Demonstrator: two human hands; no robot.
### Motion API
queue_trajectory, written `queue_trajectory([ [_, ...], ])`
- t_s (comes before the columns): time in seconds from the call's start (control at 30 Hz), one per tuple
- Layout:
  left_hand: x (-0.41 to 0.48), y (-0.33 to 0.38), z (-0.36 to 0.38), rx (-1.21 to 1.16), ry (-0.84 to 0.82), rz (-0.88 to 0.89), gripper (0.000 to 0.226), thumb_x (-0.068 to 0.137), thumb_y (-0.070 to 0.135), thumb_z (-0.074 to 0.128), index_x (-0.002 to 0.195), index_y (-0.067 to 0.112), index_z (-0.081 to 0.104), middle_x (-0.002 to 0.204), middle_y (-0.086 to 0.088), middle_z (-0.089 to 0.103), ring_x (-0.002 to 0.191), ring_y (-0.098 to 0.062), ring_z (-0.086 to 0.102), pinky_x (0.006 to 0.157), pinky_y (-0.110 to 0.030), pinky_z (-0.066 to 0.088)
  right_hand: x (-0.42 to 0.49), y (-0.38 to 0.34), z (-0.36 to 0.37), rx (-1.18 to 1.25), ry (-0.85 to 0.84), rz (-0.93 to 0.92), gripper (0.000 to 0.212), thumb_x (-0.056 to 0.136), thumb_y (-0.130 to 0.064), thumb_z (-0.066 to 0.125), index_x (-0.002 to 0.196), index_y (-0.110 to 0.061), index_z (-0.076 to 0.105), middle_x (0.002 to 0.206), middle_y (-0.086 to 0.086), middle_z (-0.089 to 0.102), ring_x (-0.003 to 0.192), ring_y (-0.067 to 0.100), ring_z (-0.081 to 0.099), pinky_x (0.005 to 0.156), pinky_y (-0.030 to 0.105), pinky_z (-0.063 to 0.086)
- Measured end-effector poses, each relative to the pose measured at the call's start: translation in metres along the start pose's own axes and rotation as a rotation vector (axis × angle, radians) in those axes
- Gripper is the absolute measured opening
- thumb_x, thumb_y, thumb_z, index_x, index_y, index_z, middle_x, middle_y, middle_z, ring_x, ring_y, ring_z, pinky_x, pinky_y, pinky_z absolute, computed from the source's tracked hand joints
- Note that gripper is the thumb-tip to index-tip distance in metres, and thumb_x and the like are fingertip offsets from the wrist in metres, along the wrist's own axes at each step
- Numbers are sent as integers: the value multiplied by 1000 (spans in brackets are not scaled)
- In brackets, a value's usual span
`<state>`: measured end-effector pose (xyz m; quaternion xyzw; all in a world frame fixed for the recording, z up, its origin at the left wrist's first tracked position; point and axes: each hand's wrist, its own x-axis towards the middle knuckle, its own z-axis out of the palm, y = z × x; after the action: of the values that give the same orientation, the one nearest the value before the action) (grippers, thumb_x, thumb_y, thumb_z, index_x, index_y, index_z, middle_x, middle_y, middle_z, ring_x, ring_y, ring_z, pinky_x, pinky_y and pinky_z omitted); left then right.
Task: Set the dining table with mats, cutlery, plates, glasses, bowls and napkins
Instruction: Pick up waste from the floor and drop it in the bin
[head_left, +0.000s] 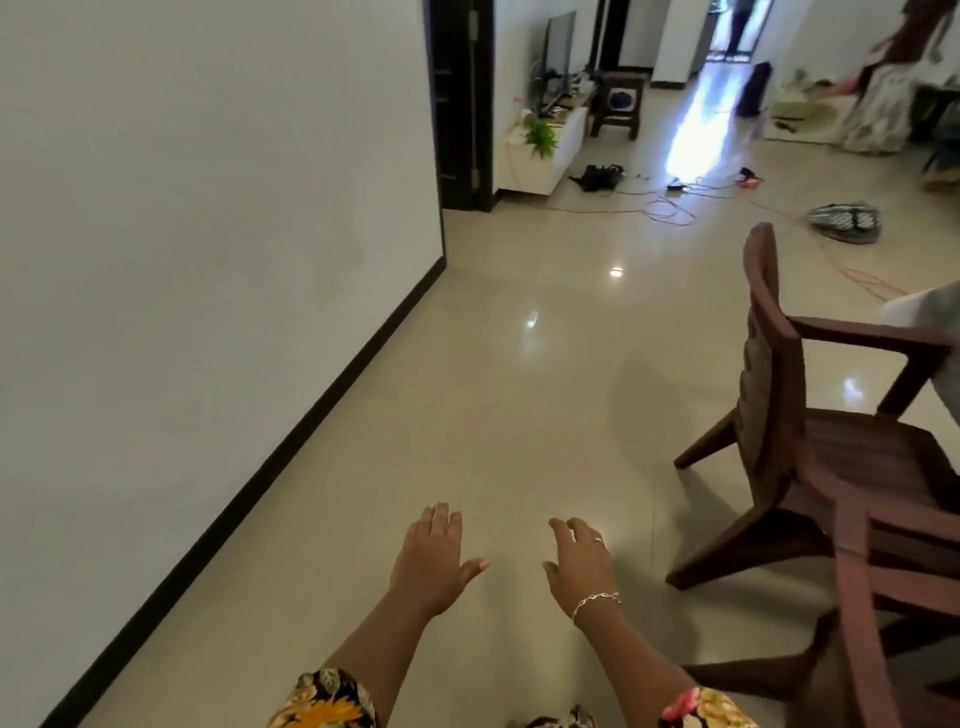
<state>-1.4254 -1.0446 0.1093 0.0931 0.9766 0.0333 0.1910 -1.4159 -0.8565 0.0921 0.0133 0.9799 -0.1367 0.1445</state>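
A white wall (208, 260) fills the left, its dark skirting running away along the glossy floor (493, 389). At the right stands a brown chair (779, 395), back to the wall and seat facing right; a second chair (862, 597) nearer the camera is cut off by the frame. Past the first chair's arm a pale cloth corner (930, 317) juts in from the right edge, too little of it showing to tell what it is or how its long axis runs. The far room is blurred: a TV (560, 52) on a white stand (540, 156), a stool (621, 104), cables (670, 208). The left hand (435, 558) is flat, palm down, fingers pointing ahead, thumb out. The right hand (576, 558) is loose, fingers drooping, with a bracelet (597, 600) and ring (597, 539). Both are free, holding nothing, apart over the floor
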Motion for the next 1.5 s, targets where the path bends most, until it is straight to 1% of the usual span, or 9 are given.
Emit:
queue_trajectory([
  [0.2,158,18,-53,19,-1,100,76,96,56,26,150,8,5,158,-14,-2,146,-27,-4,118,-38,3,129,34,-34,-17,19,78,51,92,-25,49,140,-20,31,139,4,36,125,21,39,102,27,35],
  [0.53,406,68,-162,30,8,231,75,96,56,26,150,9,5,158,-13,-1,146,-26,-2,118,-38,2,351,102,-160,-53,74,150,51,93,-26,49,139,-19,31,137,4,38,126,23,38,103,29,35],
  [0.77,564,99,-208,12,-18,302,75,95,57,27,150,11,7,158,-13,0,146,-27,-1,118,-38,3,481,151,-198,-52,43,238,50,92,-26,51,137,-18,33,137,4,37,128,24,36,102,30,36],
  [0.97,718,129,-266,115,-63,408,75,96,57,27,150,11,5,158,-13,-1,146,-26,-2,117,-37,1,613,200,-258,5,90,365,49,91,-26,51,137,-20,34,137,3,37,127,23,37,102,28,35],
  [1.17,843,195,-325,217,-55,578,85,87,69,14,150,13,7,158,-12,0,146,-25,-1,117,-37,2,701,256,-314,76,154,525,49,90,-25,51,137,-19,35,136,4,38,126,23,39,102,29,36],
  [1.27,892,245,-337,237,-44,702,75,94,59,26,150,13,8,158,-12,0,146,-24,-1,117,-37,1,730,292,-328,106,172,610,49,90,-24,51,136,-18,36,135,6,39,124,25,41,100,31,38],
  [1.33,924,282,-343,259,-43,766,75,94,60,25,150,13,8,158,-12,1,146,-24,0,117,-37,1,748,322,-338,113,180,650,48,90,-24,51,136,-17,37,135,6,40,123,26,41,100,32,38],
  [1.4,953,320,-346,285,-46,817,92,82,75,5,150,13,9,158,-12,2,146,-24,2,117,-37,2,763,357,-346,113,186,686,48,90,-25,51,135,-17,37,134,7,41,124,26,41,100,33,38],
  [1.5,991,376,-353,320,-80,891,141,36,83,-33,150,13,11,158,-12,4,146,-24,3,117,-37,3,782,413,-364,111,191,743,49,92,-26,49,138,-18,33,136,6,38,129,26,36,104,33,35],
])
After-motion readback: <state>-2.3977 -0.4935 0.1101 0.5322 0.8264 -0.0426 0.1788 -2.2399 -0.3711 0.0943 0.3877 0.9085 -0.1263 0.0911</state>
